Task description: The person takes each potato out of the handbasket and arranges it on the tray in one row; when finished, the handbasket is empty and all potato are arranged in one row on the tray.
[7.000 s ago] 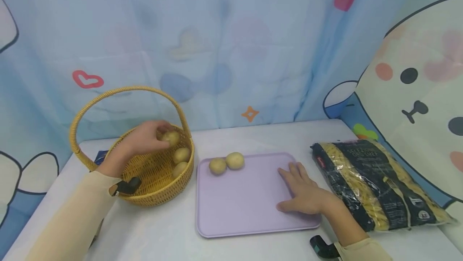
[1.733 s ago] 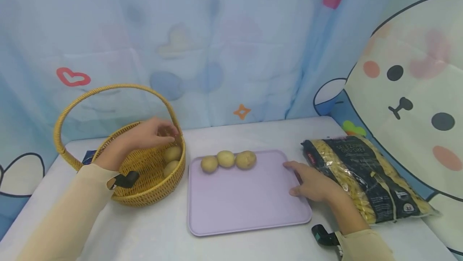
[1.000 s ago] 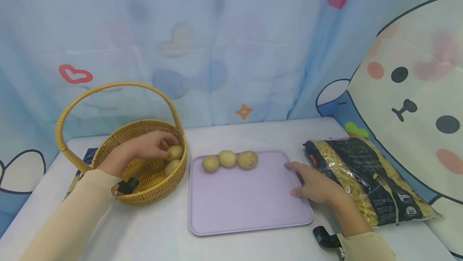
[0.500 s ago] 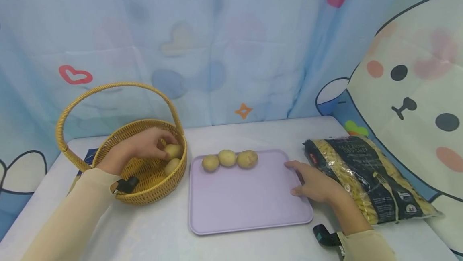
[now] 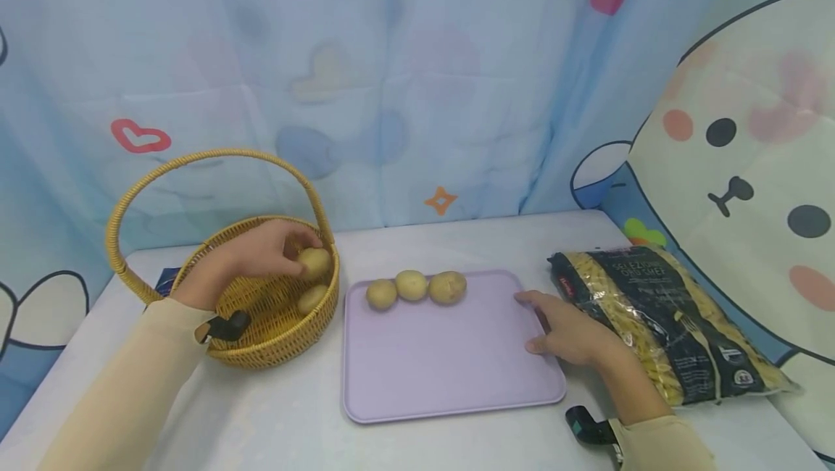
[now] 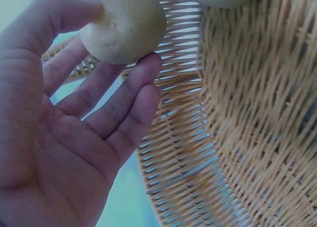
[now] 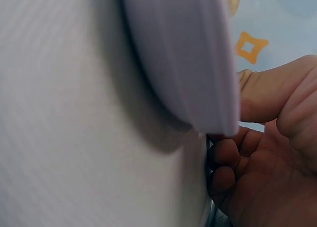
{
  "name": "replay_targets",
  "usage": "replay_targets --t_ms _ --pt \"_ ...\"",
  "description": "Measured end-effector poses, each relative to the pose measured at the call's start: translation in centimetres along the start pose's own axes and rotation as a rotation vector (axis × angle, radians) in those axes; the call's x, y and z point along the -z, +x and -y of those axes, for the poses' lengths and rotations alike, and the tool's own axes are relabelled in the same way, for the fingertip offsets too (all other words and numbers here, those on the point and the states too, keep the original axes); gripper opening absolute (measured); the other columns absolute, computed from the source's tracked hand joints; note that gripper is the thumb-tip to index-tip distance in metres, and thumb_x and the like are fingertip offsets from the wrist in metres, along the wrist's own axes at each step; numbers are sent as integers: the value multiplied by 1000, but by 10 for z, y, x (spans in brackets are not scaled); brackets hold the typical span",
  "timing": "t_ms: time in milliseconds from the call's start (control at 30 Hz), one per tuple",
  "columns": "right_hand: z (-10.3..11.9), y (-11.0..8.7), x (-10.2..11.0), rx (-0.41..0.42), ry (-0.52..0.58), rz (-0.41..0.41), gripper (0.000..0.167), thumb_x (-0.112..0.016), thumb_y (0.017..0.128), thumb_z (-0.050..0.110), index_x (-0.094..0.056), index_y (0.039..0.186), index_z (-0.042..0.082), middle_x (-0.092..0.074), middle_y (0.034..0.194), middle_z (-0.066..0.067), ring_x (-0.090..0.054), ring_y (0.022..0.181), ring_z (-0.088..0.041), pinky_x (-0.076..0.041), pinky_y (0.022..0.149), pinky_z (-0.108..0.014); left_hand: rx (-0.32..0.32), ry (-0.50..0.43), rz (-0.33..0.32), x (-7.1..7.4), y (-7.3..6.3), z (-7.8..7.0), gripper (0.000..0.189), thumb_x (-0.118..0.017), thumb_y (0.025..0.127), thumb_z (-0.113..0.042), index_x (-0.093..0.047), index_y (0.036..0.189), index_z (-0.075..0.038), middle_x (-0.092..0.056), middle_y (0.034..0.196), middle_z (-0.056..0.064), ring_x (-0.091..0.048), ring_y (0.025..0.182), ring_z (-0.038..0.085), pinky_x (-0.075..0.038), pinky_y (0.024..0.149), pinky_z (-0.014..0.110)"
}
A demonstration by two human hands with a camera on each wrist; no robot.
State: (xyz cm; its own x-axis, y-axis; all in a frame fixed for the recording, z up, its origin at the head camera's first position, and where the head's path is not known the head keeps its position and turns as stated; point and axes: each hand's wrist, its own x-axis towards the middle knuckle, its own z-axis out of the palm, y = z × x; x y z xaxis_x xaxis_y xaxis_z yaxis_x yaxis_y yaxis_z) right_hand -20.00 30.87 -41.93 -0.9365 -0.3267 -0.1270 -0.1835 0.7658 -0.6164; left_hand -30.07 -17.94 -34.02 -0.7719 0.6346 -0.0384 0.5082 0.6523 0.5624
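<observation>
Inside the wicker basket (image 5: 280, 340), my left hand (image 5: 261, 248) pinches a potato (image 5: 315, 264) between thumb and fingertips. In the left wrist view that potato (image 6: 124, 26) sits above the palm, against the basket's woven side. Another potato (image 5: 312, 299) lies in the basket just below it. A row of three potatoes, the rightmost potato (image 5: 447, 288) the largest, rests along the back of the lilac tray (image 5: 450, 362). My right hand (image 5: 567, 327) holds the tray's right edge. In the right wrist view, the thumb meets the rim and some fingers are curled below.
A bag of pasta (image 5: 665, 326) lies right of the tray, beside my right forearm. The basket's tall handle (image 5: 218, 154) arches over my left arm. A dark blue package (image 5: 166, 280) shows partly behind the basket. A printed curtain (image 5: 417, 94) hangs behind the table.
Over seven seconds, a third potato came onto the tray and my right hand moved from lying spread on it to its edge. Just now my left hand lifted a potato slightly in the basket.
</observation>
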Motion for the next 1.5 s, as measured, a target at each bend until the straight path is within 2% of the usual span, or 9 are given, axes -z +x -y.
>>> replay_targets --t_ms 233,433,600,800,1033,1267,1500 --pt "-2 -2 1 -4 -1 -3 76 -76 79 8 -39 144 -3 -38 146 -29 -30 135 -49 -26 106 -62 1 13 14 7 6 -13 34 -68 80 -10 -67 113 -15 -65 104 0 -62 91 20 -51 77 37" --pt "-4 -3 3 1 -1 -5 76 -76 78 7 -39 143 -4 -38 145 -29 -30 135 -49 -26 107 -61 -21 -33 23 12 11 -31 35 -67 81 -8 -65 116 -13 -65 106 1 -63 96 21 -50 82 38" --pt "-3 -4 3 -2 -6 -10 75 -76 79 7 -39 143 -5 -38 145 -29 -31 134 -49 -27 106 -61 -54 -50 31 12 19 -42 35 -67 82 -9 -64 116 -13 -65 105 2 -66 97 20 -51 82 38" --pt "-2 -4 2 -19 -7 -13 75 -75 79 7 -39 144 -4 -38 146 -29 -31 135 -48 -28 106 -61 -23 -35 38 12 22 -49 36 -68 81 -10 -65 117 -14 -63 107 2 -66 95 18 -51 82 37" --pt "1 -4 3 -28 -5 -4 73 -74 81 6 -39 144 -3 -38 146 -28 -31 135 -47 -28 107 -60 -83 -22 36 5 27 -65 36 -70 81 -12 -65 116 -17 -65 104 -2 -66 86 16 -52 77 37" --pt "4 -4 1 -34 -2 1 73 -74 81 7 -39 144 -2 -38 146 -27 -31 135 -47 -27 107 -60 -148 42 62 -6 47 -87 36 -70 80 -14 -65 115 -17 -62 108 -3 -64 88 13 -51 76 34" --pt "3 -3 -2 -36 10 -4 73 -74 80 7 -40 144 -2 -39 146 -27 -31 135 -47 -27 108 -59 -198 53 65 -21 76 -102 36 -70 78 -16 -65 114 -19 -63 105 -5 -64 85 12 -51 75 33"
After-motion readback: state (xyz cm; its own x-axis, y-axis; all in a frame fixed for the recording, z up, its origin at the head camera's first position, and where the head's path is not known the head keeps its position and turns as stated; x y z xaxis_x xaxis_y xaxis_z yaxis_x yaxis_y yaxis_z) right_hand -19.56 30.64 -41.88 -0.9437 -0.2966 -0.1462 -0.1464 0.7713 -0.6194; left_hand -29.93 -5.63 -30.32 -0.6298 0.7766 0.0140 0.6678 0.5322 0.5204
